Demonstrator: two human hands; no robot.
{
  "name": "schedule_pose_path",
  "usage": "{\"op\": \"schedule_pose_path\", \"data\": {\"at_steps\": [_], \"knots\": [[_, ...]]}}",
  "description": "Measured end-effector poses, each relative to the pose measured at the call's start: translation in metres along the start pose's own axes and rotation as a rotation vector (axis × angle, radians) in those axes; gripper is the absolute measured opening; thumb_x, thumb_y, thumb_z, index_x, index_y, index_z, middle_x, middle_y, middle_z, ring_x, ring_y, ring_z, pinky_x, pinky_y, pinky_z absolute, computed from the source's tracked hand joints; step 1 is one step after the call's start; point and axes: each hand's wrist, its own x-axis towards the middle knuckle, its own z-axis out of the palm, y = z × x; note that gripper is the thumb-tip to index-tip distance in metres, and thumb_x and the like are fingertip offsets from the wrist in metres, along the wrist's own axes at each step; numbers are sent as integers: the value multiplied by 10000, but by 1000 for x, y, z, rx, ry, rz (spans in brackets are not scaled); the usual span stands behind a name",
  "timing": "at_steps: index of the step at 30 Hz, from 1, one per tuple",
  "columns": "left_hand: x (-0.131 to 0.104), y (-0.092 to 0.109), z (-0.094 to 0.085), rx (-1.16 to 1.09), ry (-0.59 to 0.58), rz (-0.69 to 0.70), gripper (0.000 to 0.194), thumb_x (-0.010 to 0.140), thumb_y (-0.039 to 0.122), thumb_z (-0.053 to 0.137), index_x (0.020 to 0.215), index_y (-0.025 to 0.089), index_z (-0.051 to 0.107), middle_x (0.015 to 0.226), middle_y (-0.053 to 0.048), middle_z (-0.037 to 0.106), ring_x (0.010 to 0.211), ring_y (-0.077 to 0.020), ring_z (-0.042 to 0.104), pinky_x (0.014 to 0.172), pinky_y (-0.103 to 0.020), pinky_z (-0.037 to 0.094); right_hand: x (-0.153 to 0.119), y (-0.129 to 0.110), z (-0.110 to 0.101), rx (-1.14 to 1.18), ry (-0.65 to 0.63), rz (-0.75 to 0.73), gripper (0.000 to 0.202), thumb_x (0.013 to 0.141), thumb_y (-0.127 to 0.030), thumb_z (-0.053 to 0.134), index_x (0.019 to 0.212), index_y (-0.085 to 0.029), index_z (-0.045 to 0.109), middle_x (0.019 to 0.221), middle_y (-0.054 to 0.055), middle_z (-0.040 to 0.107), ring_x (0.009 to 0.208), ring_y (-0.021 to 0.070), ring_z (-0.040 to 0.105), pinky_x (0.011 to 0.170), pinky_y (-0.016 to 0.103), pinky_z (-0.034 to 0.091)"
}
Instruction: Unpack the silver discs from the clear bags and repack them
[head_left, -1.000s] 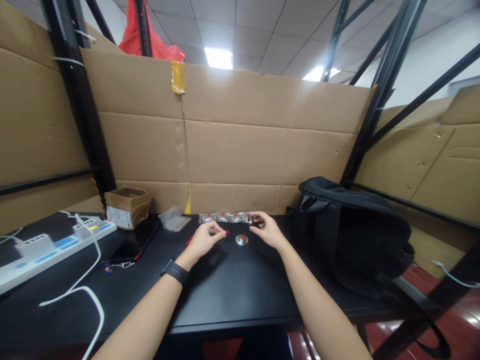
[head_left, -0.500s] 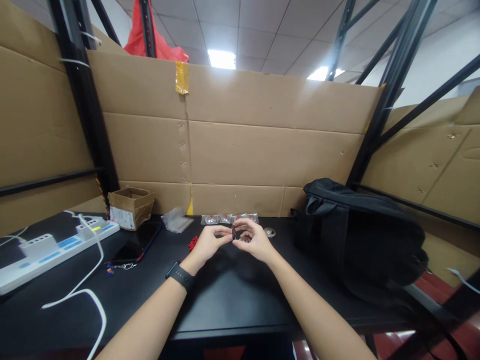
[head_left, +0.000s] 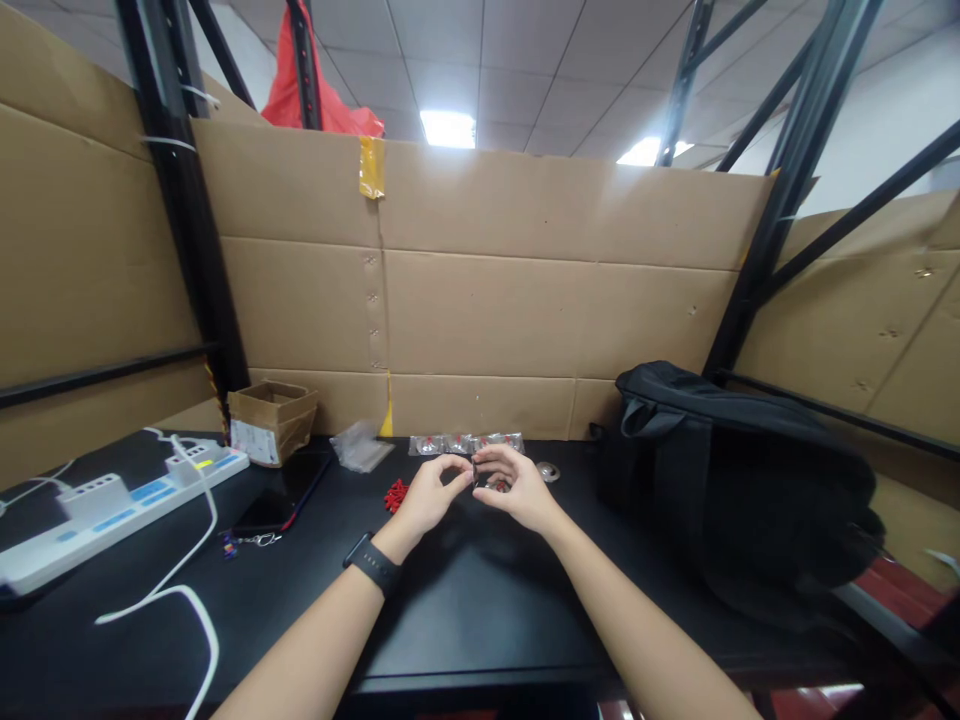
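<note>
My left hand (head_left: 433,497) and my right hand (head_left: 523,492) meet above the black table, both pinching a small thin shiny disc (head_left: 474,473) that is turned edge-on. Fingers cover most of it. Left of my left hand lies a cluster of small red pieces (head_left: 395,495). Behind my hands, clear plastic packets (head_left: 429,445) with shiny round items and red bits form a row. A round metallic disc with a centre hole (head_left: 549,471) rests to the right. Something small and shiny with red shows under my right fingers, partly hidden.
At the left are a white power strip (head_left: 120,520) with cables, a dark phone (head_left: 281,493) with a keychain, and a small cardboard box (head_left: 272,422). Clear plastic bags (head_left: 361,447) lie beside it. A black backpack (head_left: 739,490) fills the right side. Cardboard walls (head_left: 487,310) enclose the table.
The view has shifted slightly, so everything appears a little lower and to the right. The disc now shows thinner, more edge-on, and both hands still hold it.
</note>
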Motion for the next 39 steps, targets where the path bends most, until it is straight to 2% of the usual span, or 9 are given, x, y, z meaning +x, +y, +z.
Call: {"op": "schedule_pose_path", "data": {"at_steps": [5, 11, 14, 20, 24, 28, 34, 39], "knots": [[-1, -5, 2, 157, 70, 35, 163, 851, 366, 674, 887, 215, 725, 1021, -66, 686, 1021, -235, 606, 977, -386, 429, 0, 0, 2, 62, 17, 54, 545, 683, -315, 854, 1151, -246, 583, 1164, 86, 671, 1031, 231, 690, 782, 325, 551], [-5, 8, 2, 316, 99, 24, 108, 862, 332, 662, 891, 255, 732, 1055, -48, 655, 1096, -255, 554, 1011, -421, 385, 0, -1, 4, 106, 48, 96, 524, 676, -371, 859, 1107, -235, 594, 1131, 83, 675, 968, 232, 715, 833, 374, 584], [-6, 15, 3, 357, 106, 29, 104, 874, 326, 649, 903, 266, 729, 1061, -41, 644, 1102, -253, 545, 996, -416, 379, 0, -1, 5, 134, 61, 137, 502, 659, -391, 865, 1055, -222, 607, 1123, 83, 676, 926, 235, 729, 833, 390, 598], [-9, 24, 5, 484, 150, 3, 79, 867, 315, 661, 890, 283, 729, 1083, -39, 622, 1120, -276, 516, 933, -430, 366, 1, 4, 6, 133, 89, 162, 437, 677, -406, 857, 999, -210, 636, 1070, 63, 696, 870, 217, 734, 778, 345, 596], [-10, 28, 7, 495, 126, 6, 74, 866, 333, 671, 873, 286, 728, 1088, -38, 614, 1126, -276, 508, 917, -432, 354, 2, 9, 5, 104, 83, 183, 392, 718, -455, 823, 952, -191, 652, 952, 56, 726, 794, 208, 727, 696, 313, 568], [-11, 30, 7, 519, 129, 48, 70, 871, 316, 670, 887, 281, 728, 1086, -46, 614, 1138, -277, 496, 912, -427, 341, 2, 9, 6, 179, 75, 234, 384, 744, -517, 787, 878, -192, 632, 837, 40, 734, 765, 218, 731, 663, 306, 544], [-11, 30, 2, 623, 121, 162, 66, 874, 267, 680, 855, 291, 738, 1060, -48, 618, 1125, -275, 462, 882, -424, 310, 2, 10, 12, 314, 23, 345, 393, 838, -563, 684, 883, -184, 594, 847, 53, 734, 771, 212, 754, 627, 256, 497], [-10, 24, 5, 642, 91, 168, 69, 882, 280, 675, 849, 283, 736, 1064, -48, 626, 1106, -268, 464, 873, -417, 309, 1, 14, 13, 337, 49, 374, 445, 809, -609, 689, 861, -178, 593, 760, 29, 697, 709, 208, 747, 607, 257, 485]]}}
